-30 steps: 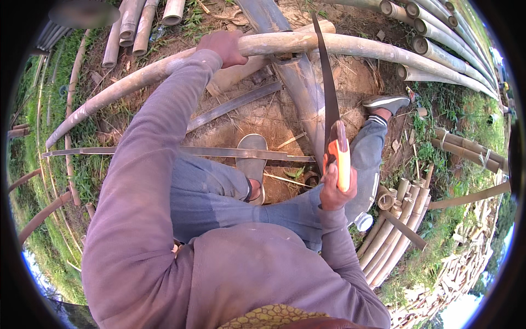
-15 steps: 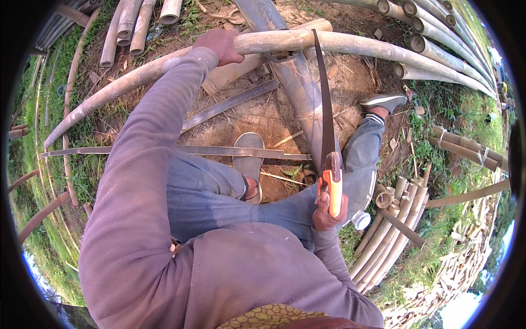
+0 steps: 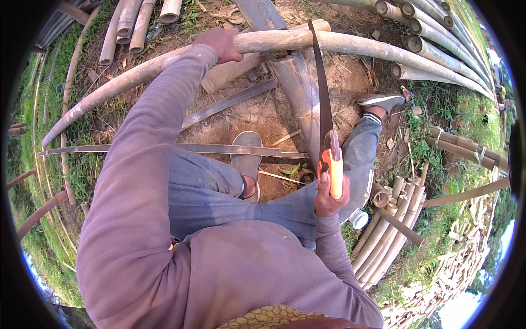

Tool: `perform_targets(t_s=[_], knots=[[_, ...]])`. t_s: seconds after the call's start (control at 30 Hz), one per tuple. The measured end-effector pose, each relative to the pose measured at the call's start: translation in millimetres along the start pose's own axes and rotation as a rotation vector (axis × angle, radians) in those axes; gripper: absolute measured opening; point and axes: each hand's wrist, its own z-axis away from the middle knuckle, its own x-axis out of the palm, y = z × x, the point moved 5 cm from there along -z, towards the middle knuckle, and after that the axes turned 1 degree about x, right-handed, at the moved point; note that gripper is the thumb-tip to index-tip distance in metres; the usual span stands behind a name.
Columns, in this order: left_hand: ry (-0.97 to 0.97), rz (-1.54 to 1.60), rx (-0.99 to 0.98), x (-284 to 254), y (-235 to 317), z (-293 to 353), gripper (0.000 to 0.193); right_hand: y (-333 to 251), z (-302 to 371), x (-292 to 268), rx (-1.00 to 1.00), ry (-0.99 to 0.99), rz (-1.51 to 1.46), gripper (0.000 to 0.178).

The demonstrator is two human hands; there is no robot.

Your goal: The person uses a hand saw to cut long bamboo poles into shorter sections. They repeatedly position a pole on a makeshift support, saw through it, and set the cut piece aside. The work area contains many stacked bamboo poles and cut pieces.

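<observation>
A long pale bamboo pole (image 3: 372,45) lies crosswise ahead of me, over a thick grey-brown support beam (image 3: 293,82). Left of that beam, my left hand (image 3: 220,45) is closed around the pole. My right hand (image 3: 330,194) grips the orange handle of a hand saw (image 3: 324,98), close by my right knee. The saw's dark curved blade reaches away from me, its far end against the pole just right of the beam. Whether the teeth have cut in cannot be made out.
Cut bamboo poles (image 3: 433,52) are stacked at the far right, others (image 3: 127,24) at the far left. A bundle of short bamboo pieces (image 3: 392,230) lies by my right side. A flat strip (image 3: 235,149) crosses over my left shoe (image 3: 247,156). Split offcuts (image 3: 457,268) heap at the lower right.
The saw and my right hand have shifted slightly toward me, and the blade tip now sticks out less far differently angled past the pole. My left hand keeps its hold on the pole.
</observation>
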Motion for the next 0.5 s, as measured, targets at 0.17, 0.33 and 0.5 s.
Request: perform_targets(t_s=[0.17,0.33,0.5], knots=[[-0.029,0.015,-0.018,-4,7,-5,0.074,-5,-51,29,0.082,-0.013,-0.103,0.017],[-0.054,-0.005,-0.030,-7,15,-1,0.075,-35,-208,103,-0.083,0.015,-0.074,0.020],[-0.031,-0.022,-0.017,-4,-1,-2,0.072,-20,-69,38,0.025,0.015,-0.043,0.018]])
